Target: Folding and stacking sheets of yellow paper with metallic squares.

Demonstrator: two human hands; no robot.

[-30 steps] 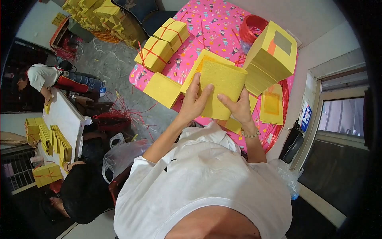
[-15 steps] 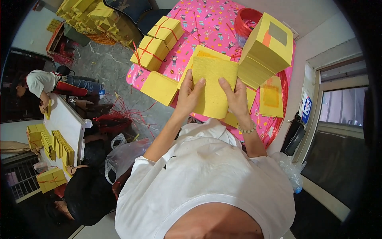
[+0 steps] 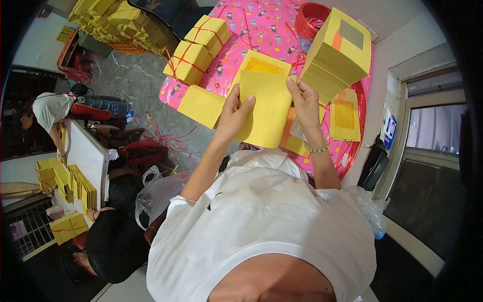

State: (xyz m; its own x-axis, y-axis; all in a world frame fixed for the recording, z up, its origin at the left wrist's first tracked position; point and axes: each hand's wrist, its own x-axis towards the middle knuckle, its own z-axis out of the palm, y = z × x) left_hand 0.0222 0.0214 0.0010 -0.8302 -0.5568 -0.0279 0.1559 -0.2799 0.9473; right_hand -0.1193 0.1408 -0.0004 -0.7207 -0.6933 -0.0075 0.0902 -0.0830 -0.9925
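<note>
A stack of yellow paper sheets point(image 3: 264, 110) is held up before me, its lower edge curving. My left hand point(image 3: 234, 115) is closed on its left side, thumb on the front face and fingers behind. At the top right corner, my right hand point(image 3: 306, 100) pinches the paper between thumb and fingertips; a beaded bracelet circles that wrist. Just beyond lies a yellow sheet with an orange printed square point(image 3: 269, 65), partly hidden by the held stack. Beneath the right hand, an orange-and-yellow sheet point(image 3: 297, 132) shows in part.
A tall yellow paper block point(image 3: 329, 65) stands on the pink patterned table point(image 3: 261, 27), beside a red plastic basin point(image 3: 305, 25). Tied yellow bundles point(image 3: 188, 63) and a loose stack point(image 3: 200, 106) are at left. Printed sheets point(image 3: 345, 118) lie right. Two people work at a white table point(image 3: 83, 151).
My right hand has shifted from the right side of the paper up to its top right corner, now pinching there. My left hand keeps its hold, slightly lower and further left.
</note>
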